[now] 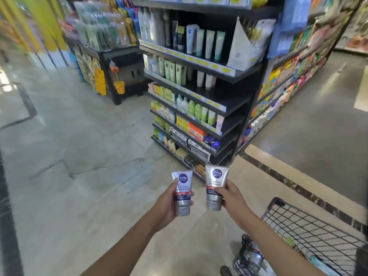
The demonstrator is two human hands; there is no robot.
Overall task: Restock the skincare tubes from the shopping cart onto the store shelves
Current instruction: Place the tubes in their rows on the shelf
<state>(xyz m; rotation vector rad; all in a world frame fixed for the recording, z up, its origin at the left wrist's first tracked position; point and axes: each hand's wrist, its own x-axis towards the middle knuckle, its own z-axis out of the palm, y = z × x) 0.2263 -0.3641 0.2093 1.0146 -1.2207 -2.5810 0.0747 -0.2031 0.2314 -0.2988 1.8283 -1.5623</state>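
Observation:
My left hand (166,206) grips a silver skincare tube (182,193) with a blue round logo, cap end down. My right hand (232,196) grips a second matching silver tube (215,187), also cap down. Both tubes are held upright side by side above the floor, a little in front of the shelf unit (235,72). The black wire shopping cart (310,234) stands at the lower right, below my right forearm, with more tubes lying in its bottom (255,255). The shelves carry rows of standing tubes and bottles, with bare stretches toward their right ends.
A black display stand (119,62) with hanging packets is at the back left. A long aisle of colourful goods (288,82) runs along the right side of the shelf unit. Tiled floor (89,146) spreads between me and the shelves.

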